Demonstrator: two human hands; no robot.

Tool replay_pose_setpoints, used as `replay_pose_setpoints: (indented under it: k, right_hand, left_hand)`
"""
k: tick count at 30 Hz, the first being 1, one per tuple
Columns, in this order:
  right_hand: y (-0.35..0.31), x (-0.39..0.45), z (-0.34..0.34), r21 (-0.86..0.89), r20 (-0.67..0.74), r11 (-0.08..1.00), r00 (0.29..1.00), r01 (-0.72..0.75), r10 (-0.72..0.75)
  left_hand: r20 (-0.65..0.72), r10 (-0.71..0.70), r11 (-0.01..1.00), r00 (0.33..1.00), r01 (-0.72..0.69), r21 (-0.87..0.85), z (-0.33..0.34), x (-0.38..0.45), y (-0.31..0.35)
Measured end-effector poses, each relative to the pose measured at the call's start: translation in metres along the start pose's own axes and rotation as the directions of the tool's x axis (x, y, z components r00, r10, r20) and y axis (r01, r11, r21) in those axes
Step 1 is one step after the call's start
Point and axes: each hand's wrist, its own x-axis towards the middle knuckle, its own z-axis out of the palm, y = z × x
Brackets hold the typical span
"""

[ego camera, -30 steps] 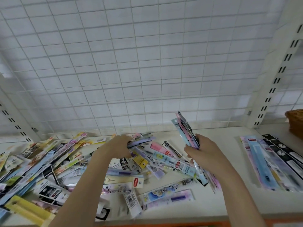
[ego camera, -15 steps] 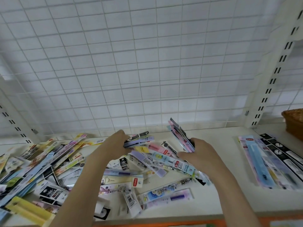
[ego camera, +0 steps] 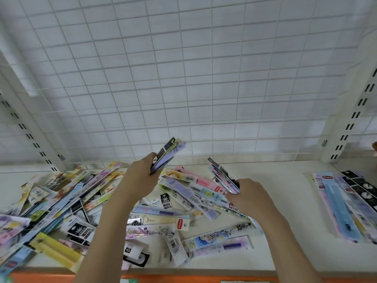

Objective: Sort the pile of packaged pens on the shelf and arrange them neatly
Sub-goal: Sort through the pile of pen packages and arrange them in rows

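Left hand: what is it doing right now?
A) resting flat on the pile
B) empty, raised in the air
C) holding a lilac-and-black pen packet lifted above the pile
C: the left hand grips a lilac-and-black pen packet raised clear of the loose pile of packaged pens.

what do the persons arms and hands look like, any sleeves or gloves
Both forearms are bare up to the bottom edge of the view, with no sleeves showing. The left hand and right hand wear no gloves, and no rings, watch or bracelet are visible.
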Motion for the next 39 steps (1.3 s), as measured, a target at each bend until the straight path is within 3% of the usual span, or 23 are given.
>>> replay_pose_setpoints:
  k: [5, 14, 20, 32, 39]
  right_hand:
    - [-0.007, 0.005, 0.005, -0.035, -0.007, 0.999, 1.000, -0.008, 0.008]
    - [-0.016, 0.006, 0.008, -0.157, 0.048, 0.987, 0.999, 0.017, -0.010]
    - [-0.023, -0.004, -0.017, 0.068, -0.019, 0.998, 1.000, -0.006, 0.007]
    - [-0.033, -0.026, -0.046, 0.208, -0.144, 0.978, 0.990, 0.032, -0.002]
    - [-0.032, -0.030, -0.051, 0.135, -0.206, 0.991, 0.978, -0.002, 0.031]
  left_hand:
    - [-0.132, -0.137, 0.989, 0.982, 0.129, -0.066, -0.008, -0.008, -0.006]
    - [-0.090, -0.292, 0.952, 0.952, 0.281, -0.119, 0.007, -0.034, -0.022]
    - [-0.106, -0.350, 0.933, 0.931, 0.336, -0.127, 0.006, -0.033, -0.031]
    - [-0.066, -0.351, 0.918, 0.934, 0.329, -0.222, 0.010, -0.008, -0.023]
    - [0.046, -0.323, 0.928, 0.945, 0.325, -0.184, 0.028, 0.031, -0.026]
